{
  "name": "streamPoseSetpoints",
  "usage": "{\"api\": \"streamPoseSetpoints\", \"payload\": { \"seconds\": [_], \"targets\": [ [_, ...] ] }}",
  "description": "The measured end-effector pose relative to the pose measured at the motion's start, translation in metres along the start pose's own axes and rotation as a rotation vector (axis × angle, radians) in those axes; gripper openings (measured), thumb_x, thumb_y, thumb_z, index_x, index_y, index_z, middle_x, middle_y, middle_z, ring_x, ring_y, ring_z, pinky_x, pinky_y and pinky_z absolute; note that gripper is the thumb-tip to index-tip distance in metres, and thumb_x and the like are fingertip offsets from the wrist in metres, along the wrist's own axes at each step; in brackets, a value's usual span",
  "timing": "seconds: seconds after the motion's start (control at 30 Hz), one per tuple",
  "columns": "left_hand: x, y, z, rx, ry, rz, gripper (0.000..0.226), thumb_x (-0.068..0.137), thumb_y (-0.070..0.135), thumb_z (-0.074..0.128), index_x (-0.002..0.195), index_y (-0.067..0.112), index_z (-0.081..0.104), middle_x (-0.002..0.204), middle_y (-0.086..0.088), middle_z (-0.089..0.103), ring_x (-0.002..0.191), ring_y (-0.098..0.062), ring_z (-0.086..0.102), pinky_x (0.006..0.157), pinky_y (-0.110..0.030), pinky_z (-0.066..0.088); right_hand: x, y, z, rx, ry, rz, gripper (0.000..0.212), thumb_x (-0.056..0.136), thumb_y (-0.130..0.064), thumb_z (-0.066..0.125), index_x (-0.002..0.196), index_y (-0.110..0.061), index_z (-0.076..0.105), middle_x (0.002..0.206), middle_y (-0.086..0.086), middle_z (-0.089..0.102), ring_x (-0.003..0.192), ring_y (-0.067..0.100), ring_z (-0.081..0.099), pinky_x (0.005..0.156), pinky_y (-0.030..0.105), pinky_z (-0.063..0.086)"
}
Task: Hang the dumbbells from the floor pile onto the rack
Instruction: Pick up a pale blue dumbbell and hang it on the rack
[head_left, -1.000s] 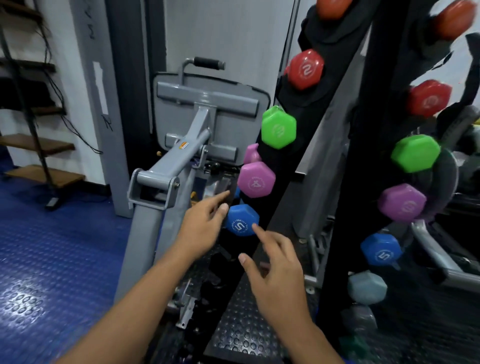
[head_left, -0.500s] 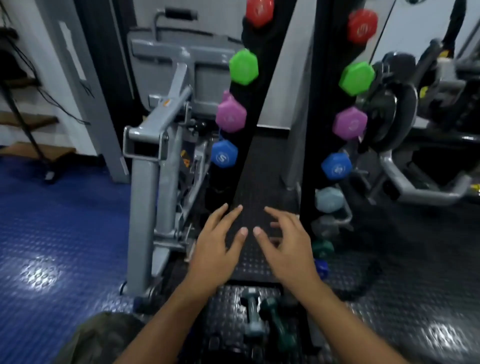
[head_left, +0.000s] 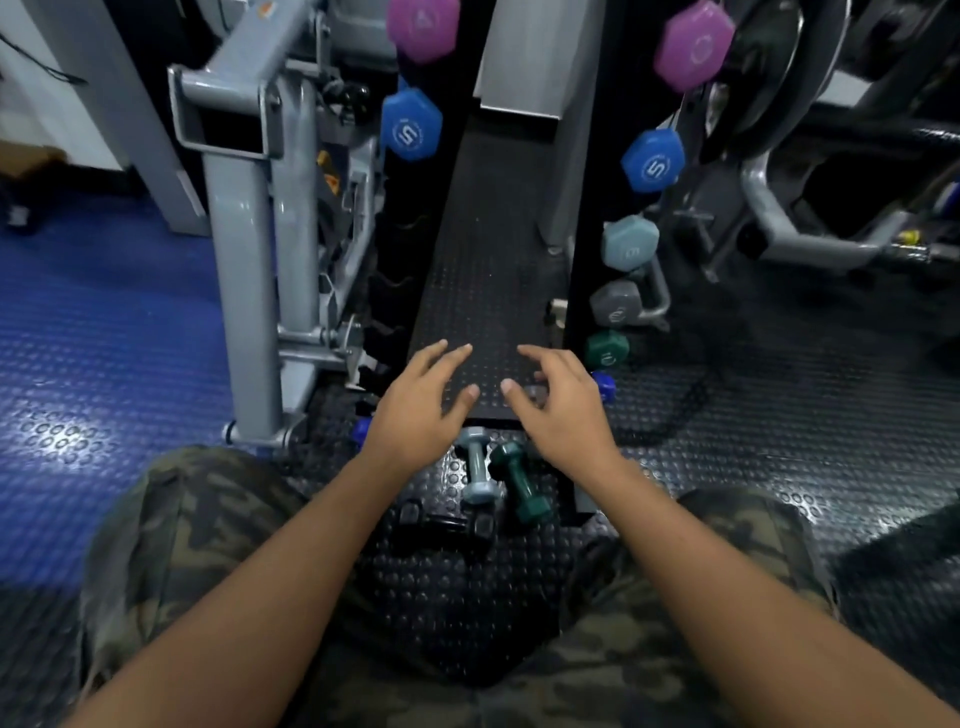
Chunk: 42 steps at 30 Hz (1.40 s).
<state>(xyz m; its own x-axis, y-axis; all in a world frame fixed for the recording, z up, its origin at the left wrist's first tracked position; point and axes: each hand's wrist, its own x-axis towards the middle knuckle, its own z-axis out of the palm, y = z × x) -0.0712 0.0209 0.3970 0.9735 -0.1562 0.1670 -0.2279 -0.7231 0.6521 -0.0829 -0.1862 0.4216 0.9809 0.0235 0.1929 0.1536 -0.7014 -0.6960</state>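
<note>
- The black rack (head_left: 582, 156) stood at twelve o'clock, its two uprights running away from me with a studded black mat (head_left: 478, 249) between them.
- On the grey machine frame (head_left: 244, 249) at ten o'clock, nothing of mine.
- My camouflage shorts (head_left: 171, 530) filled the six o'clock edge, knees spread either side of the pile.
- Up the rack's right upright, hung heads ran from a purple dumbbell (head_left: 693, 44) at one o'clock down through a blue dumbbell (head_left: 652, 161), a pale teal one (head_left: 629, 248), a grey one (head_left: 615, 310) and a small green one (head_left: 607, 349).
- My left hand (head_left: 421, 410) hovered with fingers spread and relaxed, gripping nothing, just above the pile.
- My right hand (head_left: 561, 410) sat beside it at one o'clock, fingers loosely curved, empty too, thumbs nearly meeting.
- On the floor below my hands lay the pile: a black dumbbell (head_left: 447, 525) nearest me, a dark green dumbbell (head_left: 519, 480) and a light blue dumbbell (head_left: 475, 465) side by side.
</note>
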Motion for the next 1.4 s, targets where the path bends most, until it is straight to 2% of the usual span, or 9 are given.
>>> {"api": "streamPoseSetpoints", "payload": {
  "seconds": [0.4,0.5,0.57,0.67,0.77,0.9,1.03,1.17,1.4],
  "targets": [
    [-0.006,-0.015,0.015,0.012,-0.066,-0.108,0.061,0.103,0.05,0.057,0.16,0.039,0.037,0.167,0.01,0.03,0.145,-0.016,0.043,0.111,-0.037,0.043,-0.021,0.039,0.023,-0.047,-0.036,0.125,0.053,0.099,-0.053,0.063,0.146,-0.031,0.054,0.138,-0.013,0.053,0.124,0.007,0.055,0.108,0.039,0.052],
    [-0.005,-0.018,0.017,0.004,-0.085,-0.104,0.06,0.104,0.049,0.056,0.16,0.037,0.037,0.167,0.008,0.03,0.122,-0.005,0.054,0.101,-0.028,0.039,-0.023,0.053,0.021,-0.032,-0.002,0.184,0.052,0.099,-0.047,0.066,0.146,-0.029,0.055,0.136,-0.011,0.054,0.119,0.008,0.057,0.105,0.039,0.054],
    [-0.004,-0.022,0.021,-0.01,-0.097,-0.095,0.061,0.104,0.048,0.057,0.16,0.036,0.038,0.167,0.006,0.032,0.113,0.001,0.048,0.101,-0.025,0.036,-0.024,0.062,0.019,0.002,0.048,0.241,0.05,0.1,-0.037,0.069,0.146,-0.025,0.056,0.131,-0.009,0.055,0.109,0.005,0.059,0.101,0.035,0.055],
    [0.0,-0.03,0.031,-0.025,-0.118,-0.092,0.063,0.103,0.048,0.059,0.16,0.035,0.037,0.165,0.005,0.033,0.131,-0.007,0.048,0.11,-0.03,0.037,-0.024,0.071,0.018,0.037,0.082,0.306,0.049,0.101,-0.03,0.07,0.147,-0.022,0.055,0.135,-0.004,0.056,0.104,0.004,0.059,0.091,0.022,0.049],
    [0.004,-0.035,0.043,-0.016,-0.16,-0.094,0.065,0.101,0.048,0.061,0.16,0.036,0.037,0.166,0.006,0.033,0.147,-0.018,0.039,0.117,-0.041,0.04,-0.026,0.078,0.021,0.004,0.053,0.3,0.051,0.101,-0.03,0.069,0.149,-0.023,0.054,0.136,-0.007,0.054,0.105,0.003,0.059,0.096,0.021,0.048],
    [0.004,-0.037,0.065,0.019,-0.228,-0.084,0.064,0.101,0.044,0.064,0.159,0.032,0.04,0.165,0.003,0.035,0.144,-0.02,0.044,0.114,-0.04,0.044,-0.033,0.087,0.025,-0.033,-0.002,0.303,0.054,0.101,-0.033,0.069,0.151,-0.024,0.052,0.136,-0.01,0.052,0.121,0.009,0.057,0.109,0.034,0.051],
    [0.004,-0.039,0.082,0.029,-0.247,-0.078,0.063,0.101,0.041,0.065,0.159,0.029,0.041,0.163,0.001,0.037,0.143,-0.021,0.046,0.115,-0.038,0.043,-0.036,0.096,0.026,-0.044,-0.025,0.321,0.054,0.1,-0.036,0.07,0.15,-0.025,0.052,0.138,-0.01,0.052,0.123,0.01,0.057,0.11,0.04,0.052],
    [0.005,-0.04,0.09,0.012,-0.27,-0.102,0.063,0.101,0.04,0.065,0.159,0.032,0.04,0.164,0.002,0.036,0.143,-0.02,0.046,0.116,-0.038,0.042,-0.036,0.103,0.026,-0.039,-0.036,0.34,0.054,0.1,-0.036,0.07,0.15,-0.025,0.053,0.128,-0.017,0.048,0.118,0.009,0.057,0.106,0.037,0.054],
    [-0.001,-0.048,0.098,0.022,-0.299,-0.159,0.064,0.101,0.041,0.065,0.159,0.035,0.039,0.161,0.006,0.039,0.14,-0.015,0.047,0.115,-0.034,0.041,-0.036,0.115,0.038,-0.044,-0.078,0.354,0.049,0.099,-0.039,0.069,0.145,-0.028,0.055,0.125,-0.016,0.05,0.105,0.006,0.058,0.092,0.026,0.052]
  ]
}}
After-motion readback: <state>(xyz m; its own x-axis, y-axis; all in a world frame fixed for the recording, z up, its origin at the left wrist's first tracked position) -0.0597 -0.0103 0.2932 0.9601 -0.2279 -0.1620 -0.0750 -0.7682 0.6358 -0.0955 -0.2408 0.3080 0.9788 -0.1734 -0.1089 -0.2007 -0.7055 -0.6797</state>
